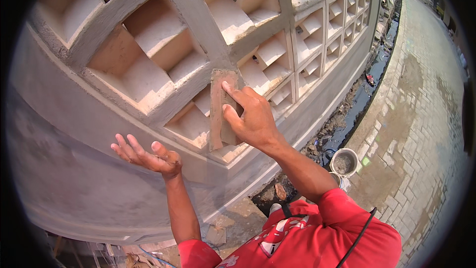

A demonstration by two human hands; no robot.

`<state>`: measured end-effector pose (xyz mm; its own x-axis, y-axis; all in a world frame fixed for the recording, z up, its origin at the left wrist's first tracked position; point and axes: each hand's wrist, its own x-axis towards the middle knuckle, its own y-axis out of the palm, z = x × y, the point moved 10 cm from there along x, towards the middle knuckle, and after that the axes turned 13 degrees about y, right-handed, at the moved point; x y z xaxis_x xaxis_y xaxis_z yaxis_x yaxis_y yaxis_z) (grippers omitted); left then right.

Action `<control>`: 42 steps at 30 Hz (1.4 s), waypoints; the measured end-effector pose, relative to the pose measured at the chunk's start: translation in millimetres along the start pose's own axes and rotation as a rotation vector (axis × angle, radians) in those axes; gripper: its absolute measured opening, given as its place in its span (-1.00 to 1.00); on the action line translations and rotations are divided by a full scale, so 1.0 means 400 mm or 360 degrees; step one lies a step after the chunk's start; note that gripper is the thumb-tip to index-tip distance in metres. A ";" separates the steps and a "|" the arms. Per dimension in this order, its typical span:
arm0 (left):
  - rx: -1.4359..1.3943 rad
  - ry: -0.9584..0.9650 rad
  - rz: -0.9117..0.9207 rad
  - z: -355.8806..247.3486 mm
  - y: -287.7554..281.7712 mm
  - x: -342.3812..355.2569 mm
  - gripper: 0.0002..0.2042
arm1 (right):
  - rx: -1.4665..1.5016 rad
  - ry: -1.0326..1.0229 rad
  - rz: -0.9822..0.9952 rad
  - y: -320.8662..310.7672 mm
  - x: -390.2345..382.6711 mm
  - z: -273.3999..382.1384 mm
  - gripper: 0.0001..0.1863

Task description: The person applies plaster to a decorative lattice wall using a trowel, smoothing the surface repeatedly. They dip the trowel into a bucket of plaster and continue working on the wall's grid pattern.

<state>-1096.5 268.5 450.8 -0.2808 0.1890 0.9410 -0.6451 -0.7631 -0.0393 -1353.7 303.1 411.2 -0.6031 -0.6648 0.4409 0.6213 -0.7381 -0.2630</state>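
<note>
My right hand (254,118) grips a mortar-smeared, rectangular plastering float (216,119), its thumb and index finger stretched along the board. The float stands nearly upright over a joint of the pale breeze-block wall (163,94); whether its whole face touches the wall cannot be seen. My fingers hide most of its handle. To the left, my left hand (151,157) is raised before the smooth grey lower wall (74,168), palm up and fingers spread. It holds nothing, and greyish dust coats its fingertips.
A bucket of grey mortar (343,163) stands at my right, with another bucket (335,179) partly behind my arm. A drainage ditch with dark water (364,101) follows the wall's foot. Beyond lies a paved street (414,134). A red-brown brick piece (280,191) lies near my foot.
</note>
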 end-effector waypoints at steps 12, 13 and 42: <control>0.0051 0.0027 -0.0004 0.003 -0.005 0.010 -0.48 | 0.0036 0.0195 -0.0500 -0.265 0.259 -0.074 -0.48; 0.0054 0.0035 -0.0005 0.001 -0.005 0.012 -0.48 | 0.0023 0.0179 -0.0520 -0.234 0.245 -0.072 -0.47; 0.0088 -0.0018 0.0028 0.009 -0.002 0.009 -0.53 | -0.1336 0.0250 0.0235 -0.256 0.369 0.063 -0.62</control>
<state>-1094.4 267.8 455.4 -0.2832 0.1684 0.9442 -0.5998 -0.7993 -0.0373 -1493.5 283.6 524.9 -0.6459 -0.7230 0.2450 0.1613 -0.4429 -0.8819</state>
